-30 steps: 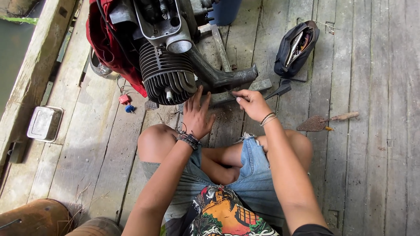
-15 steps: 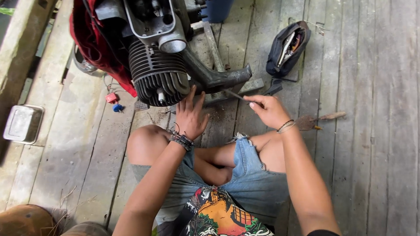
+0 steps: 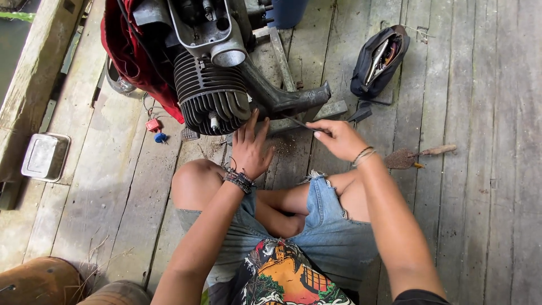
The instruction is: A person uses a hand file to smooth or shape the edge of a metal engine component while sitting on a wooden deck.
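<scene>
Gripping a thin dark tool (image 3: 302, 125) by pinch, the right hand (image 3: 339, 138) aims it left at the finned engine (image 3: 212, 96); the left hand (image 3: 250, 148), open, braces beneath. A slip could jab those fingers. Far right lies 1 open black pouch (image 3: 377, 62); left, a square metal tin (image 3: 45, 156).

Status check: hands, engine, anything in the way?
Left hand open against finned engine cylinder. Right hand grips thin tool by exhaust pipe. Nothing between.
</scene>
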